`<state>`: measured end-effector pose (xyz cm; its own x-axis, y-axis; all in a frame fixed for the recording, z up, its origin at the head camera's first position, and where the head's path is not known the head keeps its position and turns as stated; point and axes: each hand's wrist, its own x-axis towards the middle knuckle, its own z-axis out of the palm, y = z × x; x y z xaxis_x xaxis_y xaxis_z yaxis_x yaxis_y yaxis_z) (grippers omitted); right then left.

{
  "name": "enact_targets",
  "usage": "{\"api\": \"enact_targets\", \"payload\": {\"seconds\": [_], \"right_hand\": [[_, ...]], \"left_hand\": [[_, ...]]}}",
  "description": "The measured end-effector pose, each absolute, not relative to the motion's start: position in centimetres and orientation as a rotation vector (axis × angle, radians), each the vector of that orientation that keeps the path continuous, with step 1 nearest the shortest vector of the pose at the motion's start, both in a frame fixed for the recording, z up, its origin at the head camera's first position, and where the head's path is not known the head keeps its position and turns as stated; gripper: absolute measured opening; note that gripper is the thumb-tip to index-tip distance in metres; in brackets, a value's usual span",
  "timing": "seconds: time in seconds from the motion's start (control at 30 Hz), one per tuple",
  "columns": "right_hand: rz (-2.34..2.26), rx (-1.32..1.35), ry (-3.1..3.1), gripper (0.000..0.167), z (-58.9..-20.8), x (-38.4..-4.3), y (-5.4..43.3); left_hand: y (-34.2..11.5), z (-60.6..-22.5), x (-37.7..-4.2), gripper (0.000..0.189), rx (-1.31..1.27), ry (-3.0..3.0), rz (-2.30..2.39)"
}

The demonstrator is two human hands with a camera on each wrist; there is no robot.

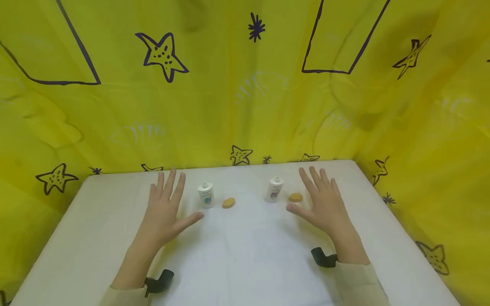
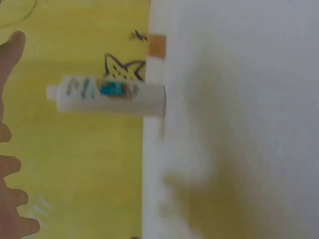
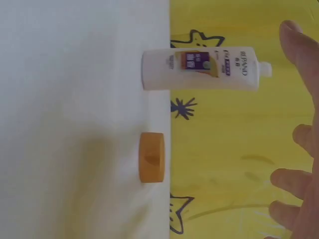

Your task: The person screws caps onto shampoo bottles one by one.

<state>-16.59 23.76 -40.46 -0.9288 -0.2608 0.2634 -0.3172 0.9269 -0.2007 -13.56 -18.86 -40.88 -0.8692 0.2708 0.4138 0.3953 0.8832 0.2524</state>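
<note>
Two white bottles without caps stand upright on the white table. The left bottle (image 1: 206,195) has a teal label patch, the right bottle (image 1: 274,189) a purple one. An orange-yellow cap (image 1: 228,203) lies just right of the left bottle, and another cap (image 1: 295,197) lies right of the other bottle. My left hand (image 1: 164,212) hovers with spread fingers to the left of its bottle, holding nothing. Fingers spread, my right hand (image 1: 324,203) is held close to the right cap, also holding nothing. The right wrist view shows the right cap (image 3: 151,157) beside its bottle.
A white cloth covers the table (image 1: 245,263). Behind it and along both sides hangs a yellow curtain (image 1: 214,106) with drawn starfish. Dark wrist-worn mounts (image 1: 160,281) sit at both wrists.
</note>
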Motion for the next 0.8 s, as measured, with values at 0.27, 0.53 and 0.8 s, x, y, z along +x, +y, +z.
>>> {"api": "enact_targets", "payload": {"seconds": [0.27, 0.53, 0.8], "right_hand": [[0.366, 0.490, -2.969, 0.106, -41.2, -16.2, 24.4], [0.382, 0.558, -2.980, 0.098, -41.4, -16.9, 24.7], [0.417, 0.555, -3.044, 0.094, -41.6, -17.7, 25.0]], "left_hand": [[-15.0, -39.9, -12.9, 0.101, -0.701, -2.545, -0.622], [-11.9, -40.0, -13.3, 0.097, -0.811, -2.594, -0.727], [-9.7, -40.0, -14.3, 0.093, -0.847, -2.558, -0.697]]}}
